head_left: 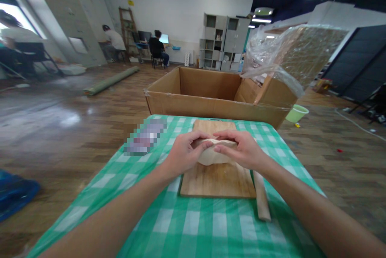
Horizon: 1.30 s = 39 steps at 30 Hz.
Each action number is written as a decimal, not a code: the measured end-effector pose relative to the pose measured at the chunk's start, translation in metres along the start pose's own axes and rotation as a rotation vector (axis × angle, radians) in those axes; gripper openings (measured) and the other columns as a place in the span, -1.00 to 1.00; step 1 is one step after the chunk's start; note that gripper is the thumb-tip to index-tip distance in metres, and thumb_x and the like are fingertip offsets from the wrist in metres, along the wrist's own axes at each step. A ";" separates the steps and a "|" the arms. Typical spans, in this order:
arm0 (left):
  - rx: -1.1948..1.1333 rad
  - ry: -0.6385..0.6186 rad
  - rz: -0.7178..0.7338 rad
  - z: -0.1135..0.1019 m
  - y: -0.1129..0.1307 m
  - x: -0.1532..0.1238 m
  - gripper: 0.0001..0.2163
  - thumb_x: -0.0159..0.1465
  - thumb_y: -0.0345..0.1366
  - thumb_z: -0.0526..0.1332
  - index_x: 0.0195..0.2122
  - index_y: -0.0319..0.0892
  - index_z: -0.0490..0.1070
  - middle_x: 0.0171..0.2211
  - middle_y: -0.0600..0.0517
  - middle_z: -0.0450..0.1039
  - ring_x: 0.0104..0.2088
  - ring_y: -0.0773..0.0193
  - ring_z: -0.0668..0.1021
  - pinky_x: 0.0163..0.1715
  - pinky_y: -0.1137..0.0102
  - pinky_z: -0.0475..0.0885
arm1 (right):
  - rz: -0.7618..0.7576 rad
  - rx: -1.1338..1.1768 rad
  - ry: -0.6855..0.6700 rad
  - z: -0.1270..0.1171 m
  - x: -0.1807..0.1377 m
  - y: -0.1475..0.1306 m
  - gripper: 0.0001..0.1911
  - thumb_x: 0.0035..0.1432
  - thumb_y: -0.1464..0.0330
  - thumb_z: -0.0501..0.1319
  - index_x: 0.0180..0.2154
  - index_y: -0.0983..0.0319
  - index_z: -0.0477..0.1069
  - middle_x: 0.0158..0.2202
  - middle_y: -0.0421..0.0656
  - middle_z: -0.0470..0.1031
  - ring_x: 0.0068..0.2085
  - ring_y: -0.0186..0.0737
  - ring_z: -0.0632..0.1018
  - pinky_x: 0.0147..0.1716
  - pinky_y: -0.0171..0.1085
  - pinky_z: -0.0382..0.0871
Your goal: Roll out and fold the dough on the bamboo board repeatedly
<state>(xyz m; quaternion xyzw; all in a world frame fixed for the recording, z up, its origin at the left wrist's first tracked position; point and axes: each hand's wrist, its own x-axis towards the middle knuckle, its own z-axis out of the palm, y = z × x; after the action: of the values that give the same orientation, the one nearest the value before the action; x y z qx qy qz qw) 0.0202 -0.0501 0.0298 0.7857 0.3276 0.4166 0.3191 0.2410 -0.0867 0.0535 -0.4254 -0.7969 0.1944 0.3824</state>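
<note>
Item: dough [211, 155], one pale lump, lying toward the far end of the cutting board [217, 179], one, wooden, which is sitting on the green-checked tablecloth [193, 226]. Left hand [183, 151] and right hand [244, 149], two, both the wearer's own, are clamping on the dough from either side. Their fingertips are nearly meeting over its upper edge and pressing inward, and neither hand is hanging free. Step in hand, as judged: the lump is being gathered or folded at its top rim, and shaping looks only partly done, the mass showing thick and rounded. Next move, as judged, is calling for an even squeeze from both sides, low enough that the dough is not dragging across the board. Rolling pin [261, 197], one, is lying untouched just beside the board's right edge. Cardboard box [211, 103], one, open, is standing beyond the table, with clear plastic wrapping [289, 55] bulging at its right. Green basin [297, 113], one, is sitting on the floor. Three people are sitting well apart in the background.
</note>
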 end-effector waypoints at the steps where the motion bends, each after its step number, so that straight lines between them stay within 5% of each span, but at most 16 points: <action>1: -0.001 0.011 0.004 0.001 0.001 -0.001 -0.80 0.35 -0.15 0.28 -0.18 -0.15 0.61 -0.27 0.01 0.67 -0.29 0.21 0.63 -0.31 0.40 0.45 | 0.000 0.007 0.006 0.001 0.000 0.000 -0.70 0.27 0.13 0.35 -0.07 0.14 0.65 -0.11 -0.11 0.70 -0.14 -0.08 0.67 -0.16 -0.21 0.48; 10: -0.038 0.072 -0.016 0.006 0.004 -0.003 -0.83 0.31 -0.19 0.31 -0.25 -0.16 0.61 -0.33 0.03 0.65 -0.34 0.24 0.60 -0.34 0.43 0.44 | 0.039 0.056 0.099 0.010 -0.004 -0.001 -0.76 0.30 0.16 0.32 -0.16 0.13 0.70 -0.23 -0.12 0.72 -0.26 -0.11 0.68 -0.26 -0.23 0.49; 16: 0.016 0.165 0.007 0.001 -0.006 0.000 -0.83 0.32 -0.17 0.31 -0.22 -0.15 0.59 -0.28 0.04 0.64 -0.29 0.23 0.61 -0.24 0.39 0.46 | 0.153 0.123 0.065 0.000 -0.001 0.011 -0.55 0.17 0.10 0.42 0.03 0.18 0.62 -0.17 -0.10 0.71 -0.23 -0.08 0.67 -0.30 -0.24 0.50; 19: 0.038 0.177 0.004 -0.002 -0.009 0.002 -0.81 0.33 -0.15 0.30 -0.20 -0.15 0.56 -0.26 0.03 0.63 -0.26 0.22 0.61 -0.21 0.38 0.47 | 0.162 0.124 0.073 -0.004 -0.001 0.013 -0.69 0.20 0.13 0.40 -0.14 0.20 0.69 -0.31 -0.13 0.70 -0.35 -0.17 0.63 -0.42 -0.30 0.42; 25: 0.010 0.034 0.052 -0.003 -0.008 0.000 -0.56 0.30 -0.13 0.35 0.16 -0.13 0.43 -0.07 -0.03 0.63 -0.09 0.15 0.62 -0.06 0.32 0.46 | 0.105 0.079 0.095 -0.001 -0.003 0.008 -0.78 0.23 0.18 0.38 -0.22 0.18 0.69 -0.36 -0.15 0.69 -0.39 -0.23 0.61 -0.44 -0.32 0.40; 31: 0.088 -0.044 0.005 -0.001 -0.010 0.001 -0.77 0.37 -0.13 0.25 -0.21 -0.15 0.62 -0.28 0.02 0.63 -0.29 0.22 0.59 -0.30 0.38 0.39 | 0.199 0.361 -0.006 -0.004 0.000 0.013 -0.44 -0.02 0.17 0.55 0.03 0.18 0.60 -0.09 -0.07 0.69 -0.14 -0.05 0.70 -0.20 -0.20 0.59; 35: 0.108 -0.013 0.027 -0.001 -0.008 0.000 -0.79 0.38 -0.18 0.24 -0.22 -0.16 0.62 -0.32 0.04 0.61 -0.31 0.24 0.56 -0.30 0.39 0.37 | 0.170 0.253 -0.002 -0.007 -0.002 0.009 -0.75 0.12 0.19 0.47 -0.19 0.18 0.69 -0.26 -0.13 0.71 -0.28 -0.13 0.69 -0.32 -0.28 0.54; 39: 0.121 -0.016 0.040 0.000 -0.007 -0.001 -0.80 0.38 -0.20 0.23 -0.22 -0.16 0.62 -0.33 0.04 0.60 -0.31 0.25 0.56 -0.31 0.40 0.35 | 0.138 0.191 0.040 -0.007 -0.005 0.004 -0.81 0.18 0.21 0.42 -0.25 0.18 0.69 -0.34 -0.16 0.70 -0.36 -0.20 0.65 -0.42 -0.33 0.47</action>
<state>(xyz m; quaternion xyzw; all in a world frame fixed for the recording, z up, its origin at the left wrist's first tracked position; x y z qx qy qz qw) 0.0183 -0.0472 0.0237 0.8133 0.3337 0.3960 0.2653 0.2498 -0.0884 0.0529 -0.4448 -0.7358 0.2868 0.4225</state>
